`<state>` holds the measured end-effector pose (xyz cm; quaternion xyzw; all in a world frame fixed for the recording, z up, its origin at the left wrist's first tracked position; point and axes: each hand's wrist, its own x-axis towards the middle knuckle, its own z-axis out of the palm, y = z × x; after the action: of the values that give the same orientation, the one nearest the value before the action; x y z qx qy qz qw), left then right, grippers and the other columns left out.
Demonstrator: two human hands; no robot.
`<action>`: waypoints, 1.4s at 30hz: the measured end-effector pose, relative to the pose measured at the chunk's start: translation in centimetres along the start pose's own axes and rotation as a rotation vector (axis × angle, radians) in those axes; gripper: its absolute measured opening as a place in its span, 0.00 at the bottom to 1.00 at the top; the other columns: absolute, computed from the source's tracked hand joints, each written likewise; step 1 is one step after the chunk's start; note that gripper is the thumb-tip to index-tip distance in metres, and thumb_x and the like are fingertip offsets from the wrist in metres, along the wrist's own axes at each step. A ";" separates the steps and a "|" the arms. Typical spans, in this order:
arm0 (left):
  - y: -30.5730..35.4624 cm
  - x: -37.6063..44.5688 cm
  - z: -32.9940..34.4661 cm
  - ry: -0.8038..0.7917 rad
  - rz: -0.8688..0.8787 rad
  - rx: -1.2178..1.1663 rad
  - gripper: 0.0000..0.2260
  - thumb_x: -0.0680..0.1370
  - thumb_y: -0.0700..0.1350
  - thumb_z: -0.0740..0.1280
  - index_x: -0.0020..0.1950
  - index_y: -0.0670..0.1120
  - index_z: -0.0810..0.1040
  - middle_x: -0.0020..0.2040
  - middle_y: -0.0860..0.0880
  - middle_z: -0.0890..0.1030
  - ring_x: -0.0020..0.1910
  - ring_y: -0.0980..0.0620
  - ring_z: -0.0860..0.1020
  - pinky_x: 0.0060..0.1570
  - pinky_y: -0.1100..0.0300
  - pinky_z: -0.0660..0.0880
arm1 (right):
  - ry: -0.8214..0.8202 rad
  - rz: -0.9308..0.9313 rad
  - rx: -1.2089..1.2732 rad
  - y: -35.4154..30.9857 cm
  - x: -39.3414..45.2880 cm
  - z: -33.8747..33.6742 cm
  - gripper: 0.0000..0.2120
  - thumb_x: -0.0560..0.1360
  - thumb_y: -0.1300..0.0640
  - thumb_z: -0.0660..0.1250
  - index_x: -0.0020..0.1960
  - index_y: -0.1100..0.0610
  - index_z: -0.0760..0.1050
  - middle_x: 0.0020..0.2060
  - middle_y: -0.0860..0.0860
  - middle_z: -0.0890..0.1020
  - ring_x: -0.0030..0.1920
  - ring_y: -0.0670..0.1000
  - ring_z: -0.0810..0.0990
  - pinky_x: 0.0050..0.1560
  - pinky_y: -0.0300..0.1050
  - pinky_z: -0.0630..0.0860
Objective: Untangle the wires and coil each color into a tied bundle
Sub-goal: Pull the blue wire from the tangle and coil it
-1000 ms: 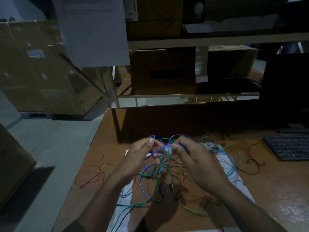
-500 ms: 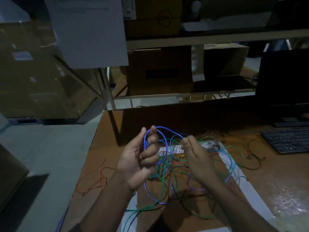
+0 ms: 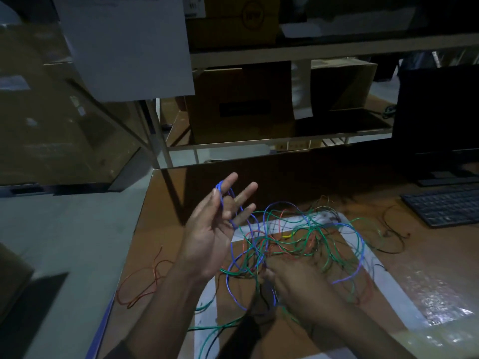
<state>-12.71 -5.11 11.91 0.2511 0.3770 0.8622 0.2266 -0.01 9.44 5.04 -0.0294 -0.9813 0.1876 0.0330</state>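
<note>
A tangle of blue, green, red and black wires (image 3: 298, 242) lies on the brown table (image 3: 427, 268) inside a white taped frame. My left hand (image 3: 215, 229) is raised over the tangle's left side, palm toward me and fingers spread. A loop of the blue wire (image 3: 348, 226) hangs over its index finger, pinched there by the thumb. My right hand (image 3: 300, 283) is low at the tangle's near edge, back up. Its fingers curl around the blue strand among the other wires, and the fingertips are hidden.
A loose red wire (image 3: 145, 281) lies by the table's left edge. A thin black wire (image 3: 391, 239) trails right toward a keyboard (image 3: 445, 206) and dark monitor (image 3: 438, 120). Shelves with cardboard boxes (image 3: 241, 104) stand behind the table.
My left hand has lifted and spread its fingers with the blue loop over them. My right hand has dropped from beside it down into the tangle.
</note>
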 end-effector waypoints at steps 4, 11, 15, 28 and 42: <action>-1.9 0.1 -0.3 0.030 -0.035 0.336 0.18 0.87 0.46 0.53 0.74 0.42 0.70 0.34 0.47 0.80 0.69 0.46 0.79 0.69 0.45 0.70 | 0.076 -0.176 0.118 -1.1 0.1 -3.2 0.18 0.80 0.37 0.51 0.46 0.49 0.70 0.44 0.46 0.80 0.48 0.51 0.79 0.47 0.52 0.73; -4.0 -0.8 1.9 -0.083 -0.133 0.680 0.18 0.87 0.51 0.54 0.75 0.51 0.73 0.30 0.46 0.75 0.32 0.52 0.76 0.41 0.59 0.76 | 0.471 -0.206 0.431 0.5 1.8 -7.0 0.13 0.79 0.44 0.65 0.41 0.52 0.77 0.35 0.45 0.78 0.37 0.46 0.77 0.39 0.46 0.73; -5.0 -1.8 3.0 -0.077 -0.224 0.644 0.18 0.85 0.58 0.56 0.66 0.52 0.80 0.28 0.48 0.71 0.28 0.53 0.65 0.31 0.60 0.64 | 0.591 -0.162 0.490 3.0 3.2 -8.6 0.17 0.77 0.43 0.69 0.36 0.53 0.75 0.31 0.48 0.79 0.34 0.47 0.77 0.35 0.42 0.70; -4.7 -1.8 5.7 -0.116 -0.385 -0.419 0.10 0.88 0.48 0.51 0.56 0.45 0.69 0.30 0.53 0.61 0.23 0.58 0.60 0.28 0.61 0.57 | 0.297 -0.138 0.787 9.4 3.5 -6.4 0.25 0.81 0.34 0.51 0.40 0.53 0.70 0.30 0.45 0.70 0.31 0.43 0.68 0.33 0.45 0.64; -2.0 0.7 8.4 0.148 0.094 -0.439 0.12 0.87 0.44 0.53 0.47 0.45 0.71 0.72 0.34 0.75 0.66 0.41 0.80 0.65 0.45 0.78 | 0.243 -0.161 0.163 10.1 0.5 -3.5 0.06 0.83 0.46 0.55 0.52 0.47 0.67 0.41 0.46 0.78 0.43 0.54 0.80 0.41 0.52 0.74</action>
<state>-7.76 1.06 15.55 0.1495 0.1839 0.9492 0.2070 0.24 20.13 4.55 0.0298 -0.9508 0.2581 0.1687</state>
